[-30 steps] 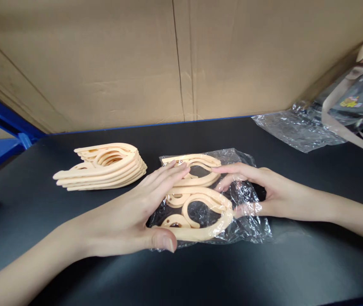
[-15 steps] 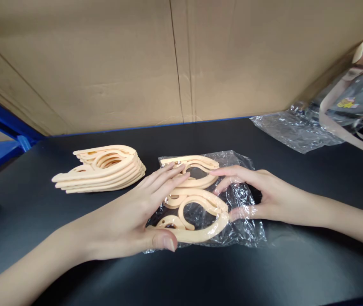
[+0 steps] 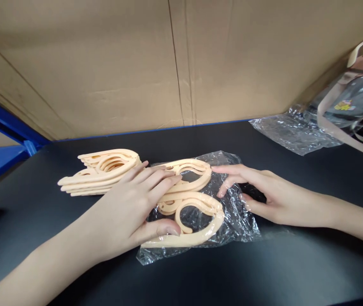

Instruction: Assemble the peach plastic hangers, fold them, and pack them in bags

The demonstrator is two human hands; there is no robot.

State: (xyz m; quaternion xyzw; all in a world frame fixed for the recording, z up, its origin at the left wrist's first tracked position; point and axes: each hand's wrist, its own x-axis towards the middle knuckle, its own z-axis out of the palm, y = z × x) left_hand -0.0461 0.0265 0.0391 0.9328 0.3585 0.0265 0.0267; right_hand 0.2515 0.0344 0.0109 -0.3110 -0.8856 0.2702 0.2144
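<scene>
A small bundle of peach plastic hangers (image 3: 197, 204) lies on a crinkled clear plastic bag (image 3: 238, 221) on the black table (image 3: 296, 272). My left hand (image 3: 133, 208) grips the bundle's left side, fingers over the top and thumb under the lower edge. My right hand (image 3: 264, 193) rests flat on the right part of the bag, fingers stretched out and apart, just right of the hangers. The left ends of the hangers stick out past the bag's edge. A stack of the same peach hangers (image 3: 104, 168) lies just left of my left hand.
A cardboard wall (image 3: 104, 63) stands behind the table. At the back right lie more crumpled clear plastic (image 3: 290, 131) and a transparent bag with beige straps (image 3: 353, 102). A blue metal frame (image 3: 2, 123) runs along the left.
My left hand has drawn the hangers leftward, toward the stack, so they slide partly out of the bag. My right hand has flattened on the bag and stayed in place.
</scene>
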